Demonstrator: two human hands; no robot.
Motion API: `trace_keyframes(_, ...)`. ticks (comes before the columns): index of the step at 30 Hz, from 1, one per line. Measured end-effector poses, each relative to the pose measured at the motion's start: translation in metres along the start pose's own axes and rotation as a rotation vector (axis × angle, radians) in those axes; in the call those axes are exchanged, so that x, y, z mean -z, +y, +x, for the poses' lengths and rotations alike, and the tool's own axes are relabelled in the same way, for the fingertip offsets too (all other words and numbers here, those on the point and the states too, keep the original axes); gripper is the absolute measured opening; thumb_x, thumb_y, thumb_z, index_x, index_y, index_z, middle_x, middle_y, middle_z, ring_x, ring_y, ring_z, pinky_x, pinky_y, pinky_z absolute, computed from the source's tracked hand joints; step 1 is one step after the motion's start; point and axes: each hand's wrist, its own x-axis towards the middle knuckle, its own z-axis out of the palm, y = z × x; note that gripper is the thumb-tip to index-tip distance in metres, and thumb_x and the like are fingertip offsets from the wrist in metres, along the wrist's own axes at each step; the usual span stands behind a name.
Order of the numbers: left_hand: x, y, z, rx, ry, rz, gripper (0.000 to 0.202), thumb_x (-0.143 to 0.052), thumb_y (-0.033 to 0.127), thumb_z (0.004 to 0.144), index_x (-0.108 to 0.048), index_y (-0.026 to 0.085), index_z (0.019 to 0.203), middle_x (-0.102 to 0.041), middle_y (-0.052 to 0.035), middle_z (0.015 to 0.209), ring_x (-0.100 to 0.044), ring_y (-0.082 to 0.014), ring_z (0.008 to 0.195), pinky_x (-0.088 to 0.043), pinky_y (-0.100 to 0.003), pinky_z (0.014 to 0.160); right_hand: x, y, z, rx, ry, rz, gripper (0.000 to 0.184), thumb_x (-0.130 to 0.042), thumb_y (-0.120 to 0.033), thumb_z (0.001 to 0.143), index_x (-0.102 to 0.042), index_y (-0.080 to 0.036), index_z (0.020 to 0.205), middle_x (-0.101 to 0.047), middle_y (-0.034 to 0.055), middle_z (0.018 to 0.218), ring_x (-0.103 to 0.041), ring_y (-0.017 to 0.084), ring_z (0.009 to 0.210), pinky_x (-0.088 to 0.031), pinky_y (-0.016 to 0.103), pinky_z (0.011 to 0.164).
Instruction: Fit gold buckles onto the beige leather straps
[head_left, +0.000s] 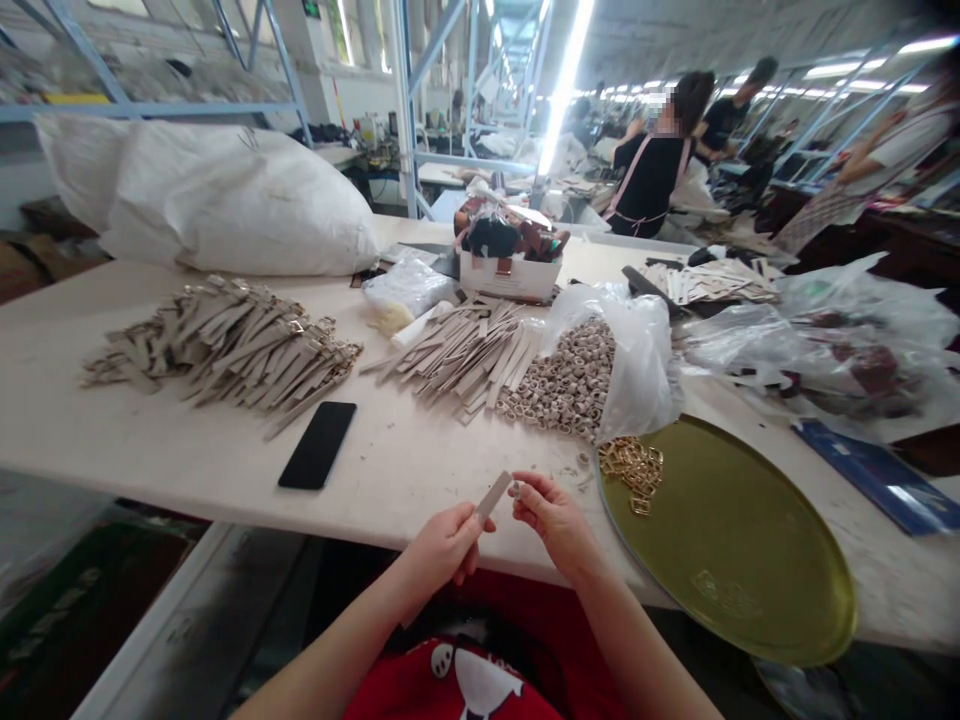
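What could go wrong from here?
1. The shallow, rounded olive-gold tray overhangs the front edge of the pale table; a bump might tip it and spill its small gold-coloured buckles.
2. The right hand pinches a tiny pale piece at its fingertips; it could slip and drop.
3. The small beige rings lie loose beside the flat beige strips; the piles might mix.

I'm on a factory workshop floor, plainly: long tube lights (pixel 568 80) run off into the distance among blue metal frames (pixel 405 100), and aproned co-workers (pixel 649 185) stand further back amid piled materials (pixel 694 190). The long worktable (pixel 405 480) near me is laden in bulk: heaped beige straps (pixel 232 345), a spilling clear plastic bag (pixel 641 365) of small loops (pixel 574 380), gold-coloured buckles (pixel 631 468) on an olive-gold tray (pixel 750 530) and a bulging white sack (pixel 247 205)
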Motion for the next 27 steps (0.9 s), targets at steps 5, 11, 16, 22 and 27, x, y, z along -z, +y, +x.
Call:
trace_keyframes(5, 0.006, 0.006, -0.004, 0.018, -0.042, 0.126, 0.034, -0.033, 0.038, 0.082, -0.056, 0.013, 0.083, -0.038, 0.0066, 0.043, -0.035, -0.0076, 0.039, -0.025, -0.018, 0.041, 0.001, 0.005, 0.000, 0.031, 0.006, -0.047, 0.029, -0.071, -0.037, 0.065, -0.063, -0.018, 0.085, -0.058, -0.0012, 0.069, -0.051, 0.010, 0.060, -0.043, 0.025, 0.063)
trace_keyframes(11, 0.014, 0.020, -0.006, -0.026, -0.066, 0.320, 0.038, -0.030, 0.041, 0.084, -0.060, 0.017, 0.087, -0.049, 0.0026, 0.050, -0.043, -0.0114, 0.047, -0.029, -0.020, 0.048, 0.003, 0.004, -0.005, 0.070, -0.123, -0.312, 0.027, -0.068, -0.038, 0.066, -0.062, -0.016, 0.082, -0.056, -0.0025, 0.057, -0.049, 0.011, 0.056, -0.038, 0.025, 0.058)
trace_keyframes(16, 0.009, 0.025, -0.001, -0.153, -0.074, 0.421, 0.034, -0.036, 0.040, 0.084, -0.062, 0.019, 0.076, -0.063, -0.0036, 0.075, -0.054, -0.0164, 0.071, -0.035, -0.022, 0.064, -0.002, 0.012, -0.013, 0.001, -0.227, -0.378, 0.024, -0.067, -0.035, 0.066, -0.062, -0.016, 0.080, -0.057, -0.0034, 0.055, -0.048, 0.010, 0.052, -0.037, 0.023, 0.054)
trace_keyframes(22, 0.003, 0.016, -0.005, 0.019, -0.081, 0.275, 0.041, -0.035, 0.047, 0.083, -0.052, 0.018, 0.105, -0.053, 0.0021, 0.056, -0.045, -0.0130, 0.047, -0.033, -0.020, 0.047, -0.005, 0.006, -0.017, 0.040, -0.094, -0.256, 0.026, -0.069, -0.035, 0.063, -0.058, -0.015, 0.075, -0.055, -0.0042, 0.052, -0.046, 0.009, 0.051, -0.036, 0.022, 0.055)
trace_keyframes(27, -0.006, 0.016, -0.007, -0.124, 0.049, 0.206, 0.049, -0.036, 0.048, 0.083, -0.044, 0.018, 0.120, -0.059, -0.0072, 0.105, -0.054, -0.0189, 0.092, -0.040, -0.026, 0.084, -0.013, 0.010, -0.028, 0.060, -0.175, -0.198, 0.027, -0.067, -0.040, 0.064, -0.057, -0.015, 0.071, -0.052, -0.0032, 0.056, -0.044, 0.009, 0.050, -0.036, 0.022, 0.052)
